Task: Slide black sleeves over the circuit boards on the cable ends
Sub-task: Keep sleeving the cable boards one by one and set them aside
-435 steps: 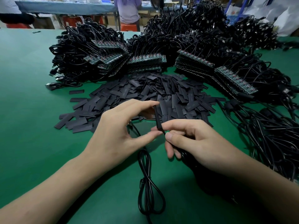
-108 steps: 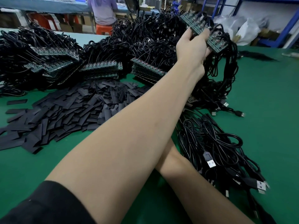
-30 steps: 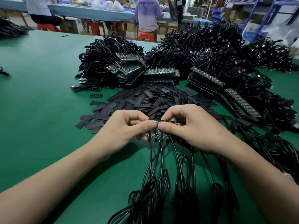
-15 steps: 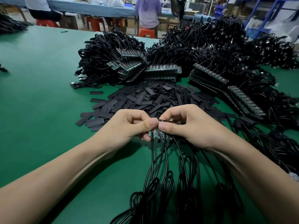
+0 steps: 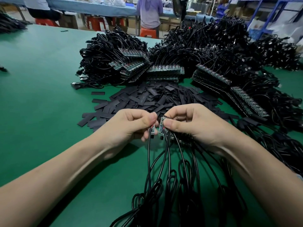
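Head view: at frame centre the left hand (image 5: 131, 126) pinches one small circuit board (image 5: 152, 129); the right hand (image 5: 195, 125) pinches what looks like a joined strip of boards (image 5: 162, 126). Black sleeves (image 5: 155, 97) lie heaped just above, on the green counter (image 5: 41, 95)

left hand (image 5: 131, 126): fingers (image 5: 131, 115) curled, thumb pinching a circuit board (image 5: 152, 129) | right hand (image 5: 193, 125): just beside, thumb pinching a board strip (image 5: 162, 126) | both forearms (image 5: 65, 174) angled inward

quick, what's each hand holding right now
Left hand: closed, pinching a single circuit board.
Right hand: closed, gripping the row of circuit boards.
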